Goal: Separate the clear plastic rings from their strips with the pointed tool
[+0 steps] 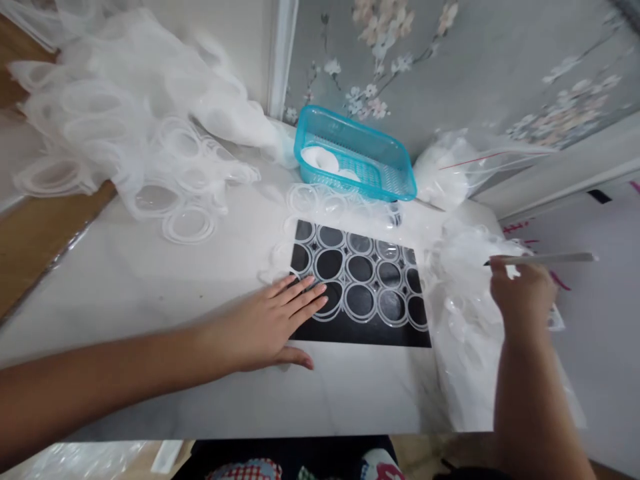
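My left hand (283, 317) lies flat, fingers outstretched, on the left edge of a black rectangular sheet (360, 333) on the table. Over that sheet is a clear film with rows of whitish ring outlines (359, 301); part of it extends past the sheet's far and left edges. At the right, raised and away from the sheet, my right hand (525, 293) is closed around a slim, pale, stick-like tool (565, 258) with a dark pointed end. Its exact kind is unclear. Beneath and beside this hand is a heap of translucent film (465, 267).
Behind the sheet stands a blue plastic basket (407, 177) with white round pieces (320, 159) inside. A large pile of translucent ring-cut film (150, 120) covers the back left. A clear plastic bag (445, 170) sits right of the basket, against the flowered wall (460, 73).
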A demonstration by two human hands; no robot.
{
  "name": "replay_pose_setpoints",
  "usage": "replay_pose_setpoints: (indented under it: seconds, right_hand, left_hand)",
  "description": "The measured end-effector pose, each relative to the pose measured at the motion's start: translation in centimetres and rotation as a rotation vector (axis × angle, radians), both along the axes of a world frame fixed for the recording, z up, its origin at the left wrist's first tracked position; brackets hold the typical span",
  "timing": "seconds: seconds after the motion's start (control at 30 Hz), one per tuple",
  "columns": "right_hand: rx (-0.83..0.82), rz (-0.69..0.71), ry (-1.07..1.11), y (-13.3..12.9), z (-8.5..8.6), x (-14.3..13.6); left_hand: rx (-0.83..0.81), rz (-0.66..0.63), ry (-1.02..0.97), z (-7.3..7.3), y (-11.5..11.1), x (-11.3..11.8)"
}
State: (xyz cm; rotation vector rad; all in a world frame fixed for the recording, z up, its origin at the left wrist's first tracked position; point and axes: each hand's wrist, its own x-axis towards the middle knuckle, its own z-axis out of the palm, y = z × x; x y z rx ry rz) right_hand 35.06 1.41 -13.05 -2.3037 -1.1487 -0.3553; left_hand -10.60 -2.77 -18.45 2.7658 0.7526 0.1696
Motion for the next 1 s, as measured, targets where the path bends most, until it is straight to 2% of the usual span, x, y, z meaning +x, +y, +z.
replay_pose_setpoints:
  seconds: [0.07, 0.13, 0.23, 0.27, 0.3, 0.4, 0.53, 0.67, 0.83, 0.93, 1.0]
  right_hand:
    - [0.068, 0.05, 0.079, -2.3, -1.1, -1.0]
    - [0.074, 0.161, 0.256, -4.1, -2.3, -3.3]
    - [-0.106, 0.429, 0.51, -6.0, -4.0, -6.8]
    - [-0.139, 0.468, 0.565, -6.4, -4.4, -7.5]
    - [-0.145, 0.472, 0.613, -6.7, -4.7, -7.9]
    - [-0.071, 0.365, 0.796, -6.9, -5.0, -7.7]
    - [-0.071, 0.316, 0.987, -6.6, -4.7, -6.5]
    - [0.002, 0.3, 0.965, -6.3, -5.4, -6.0]
    - [0.243, 0.127, 0.788, -5.8, -5.7, -5.4]
    - [0.379, 0.128, 0.677, -5.2, -5.2, -5.2]
    - [0.396, 0.152, 0.595, -4.9, -4.9, -5.3]
  left_hand:
    - [-0.007, -0.007, -0.003, 0.5, -0.6, 0.0]
    - [-0.007, -0.021, -0.02, 1.1, -1.2, -0.2]
    - [-0.015, -0.038, -0.03, 1.8, -1.4, -0.6]
    - [-0.024, -0.034, -0.019, 2.0, -1.1, -0.8]
    - [-0.038, -0.027, -0.002, 2.2, -0.6, -1.0]
    - [-0.102, 0.017, 0.074, 2.3, 2.2, -2.0]
    - [-0.134, 0.107, 0.147, 1.5, 6.8, -3.6]
    - [-0.128, 0.113, 0.169, 1.0, 8.8, -4.4]
    - [-0.114, 0.12, 0.227, 1.5, 8.2, -4.1]
    - [-0.046, 0.1, 0.193, 1.8, 7.8, -3.5]
    - [0.011, 0.056, 0.15, 2.0, 7.5, -3.1]
